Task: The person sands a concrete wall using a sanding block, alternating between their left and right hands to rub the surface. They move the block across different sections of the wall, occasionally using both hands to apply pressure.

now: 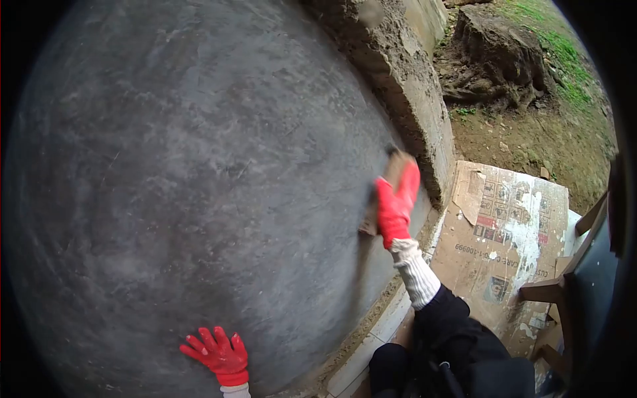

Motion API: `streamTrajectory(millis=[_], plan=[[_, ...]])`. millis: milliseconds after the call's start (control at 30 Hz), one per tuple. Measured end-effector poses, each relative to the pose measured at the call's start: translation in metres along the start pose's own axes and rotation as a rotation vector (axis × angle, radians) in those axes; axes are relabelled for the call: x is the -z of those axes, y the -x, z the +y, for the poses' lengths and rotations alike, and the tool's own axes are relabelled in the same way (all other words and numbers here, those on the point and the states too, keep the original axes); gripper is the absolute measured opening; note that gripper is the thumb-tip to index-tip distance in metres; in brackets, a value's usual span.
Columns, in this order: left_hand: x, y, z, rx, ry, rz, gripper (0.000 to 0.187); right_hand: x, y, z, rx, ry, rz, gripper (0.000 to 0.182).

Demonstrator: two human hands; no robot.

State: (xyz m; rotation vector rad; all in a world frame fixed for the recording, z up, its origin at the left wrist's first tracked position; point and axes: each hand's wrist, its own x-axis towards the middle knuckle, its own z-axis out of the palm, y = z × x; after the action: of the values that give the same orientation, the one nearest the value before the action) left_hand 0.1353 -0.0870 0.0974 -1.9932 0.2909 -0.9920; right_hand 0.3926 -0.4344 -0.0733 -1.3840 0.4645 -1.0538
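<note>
A broad grey plastered surface (199, 166) with lighter smears fills most of the view. My left hand (219, 355), in a red-coated glove with a white cuff, lies on its lower part with the fingers spread and nothing in them. Near the surface's right edge, my right hand (398, 205), in a matching red glove, is closed on a brown wooden float (400, 167). The float is held against the grey surface, and its grip is hidden under the glove. Its outline is slightly blurred.
A rough concrete ledge (415, 86) borders the surface at the upper right. Stained, printed cardboard (484, 265) covers the ground by my right arm. A wooden chair (551, 292) stands at the far right. A tree stump (501, 56) sits on the soil beyond.
</note>
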Motion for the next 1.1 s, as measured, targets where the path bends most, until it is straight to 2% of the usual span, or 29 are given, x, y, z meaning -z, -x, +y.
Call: streamTrajectory(millis=[33, 67, 100, 133, 167, 267, 333, 367, 467, 500, 533, 567, 600, 633, 667, 700, 733, 800, 833, 867, 933, 1000, 1067, 1100], plan=[[-0.003, 0.002, 0.000, 0.002, 0.009, 0.005, 0.061, -0.001, 0.022, 0.062, -0.249, 0.002, 0.076, 0.077], [-0.004, 0.006, -0.002, 0.007, -0.002, -0.015, 0.053, 0.005, 0.027, 0.065, -0.503, 0.005, 0.151, 0.076], [-0.005, 0.008, -0.003, 0.014, -0.015, -0.032, 0.049, 0.006, 0.026, 0.069, -0.499, 0.008, 0.156, 0.076], [-0.008, 0.009, -0.003, 0.015, -0.012, -0.020, 0.049, 0.003, 0.023, 0.073, -0.360, 0.049, 0.079, 0.076], [-0.007, 0.009, -0.003, 0.019, -0.022, -0.034, 0.052, 0.006, 0.015, 0.045, -0.225, 0.094, 0.001, 0.077], [-0.009, 0.010, -0.005, 0.001, -0.033, -0.040, 0.057, -0.014, -0.041, -0.103, 0.316, -0.035, -0.025, 0.072], [-0.008, 0.013, -0.004, -0.014, -0.029, -0.020, 0.057, -0.027, -0.052, -0.170, 0.476, -0.113, -0.113, 0.082], [-0.008, 0.013, -0.004, -0.010, -0.030, -0.016, 0.057, -0.022, -0.059, -0.193, 0.495, -0.145, -0.248, 0.085], [-0.004, 0.004, -0.003, -0.012, -0.043, 0.007, 0.057, -0.020, -0.046, -0.145, 0.471, -0.090, -0.154, 0.084], [-0.002, 0.002, -0.001, -0.020, -0.048, 0.012, 0.058, -0.019, -0.036, -0.109, 0.412, -0.023, -0.041, 0.082], [-0.003, 0.003, -0.001, -0.019, -0.048, 0.013, 0.058, -0.006, -0.029, -0.065, 0.351, -0.057, -0.064, 0.076], [-0.003, 0.004, -0.002, -0.014, -0.056, 0.005, 0.058, 0.003, -0.007, -0.010, 0.149, -0.048, -0.042, 0.073], [-0.003, 0.005, -0.001, -0.005, -0.062, -0.003, 0.057, 0.013, 0.019, 0.049, -0.139, -0.034, -0.015, 0.073], [-0.003, 0.005, -0.001, -0.005, -0.061, -0.004, 0.057, 0.020, 0.043, 0.114, -0.360, -0.190, 0.008, 0.070], [-0.003, 0.004, 0.000, -0.015, -0.050, 0.012, 0.057, 0.023, 0.058, 0.141, -0.631, -0.068, 0.055, 0.066], [-0.003, 0.003, -0.002, -0.028, -0.041, 0.029, 0.057, 0.024, 0.063, 0.139, -0.903, 0.055, 0.103, 0.062], [-0.006, -0.001, -0.001, -0.024, -0.043, 0.043, 0.057, 0.018, 0.055, 0.138, -0.896, 0.043, 0.110, 0.062], [-0.003, 0.001, -0.002, -0.026, -0.041, 0.032, 0.057, 0.018, 0.023, 0.064, -0.303, -0.059, -0.055, 0.063], [-0.005, 0.002, 0.000, -0.027, -0.039, 0.024, 0.057, 0.008, 0.001, 0.015, -0.077, -0.012, -0.062, 0.065], [-0.006, 0.004, -0.002, -0.023, -0.039, 0.025, 0.057, -0.007, -0.011, -0.027, 0.091, 0.021, 0.004, 0.068], [-0.004, 0.006, -0.004, -0.029, -0.030, 0.018, 0.058, -0.022, -0.032, -0.113, 0.409, -0.134, -0.019, 0.080], [-0.003, 0.004, -0.005, -0.053, -0.020, 0.047, 0.053, -0.011, -0.036, -0.159, 0.453, -0.135, -0.301, 0.090], [-0.002, 0.005, -0.006, -0.073, -0.028, 0.048, 0.048, -0.012, -0.030, -0.122, 0.432, -0.137, -0.209, 0.088], [-0.002, 0.006, -0.007, -0.093, -0.029, 0.038, 0.044, -0.011, -0.023, -0.088, 0.348, -0.109, -0.131, 0.085]])
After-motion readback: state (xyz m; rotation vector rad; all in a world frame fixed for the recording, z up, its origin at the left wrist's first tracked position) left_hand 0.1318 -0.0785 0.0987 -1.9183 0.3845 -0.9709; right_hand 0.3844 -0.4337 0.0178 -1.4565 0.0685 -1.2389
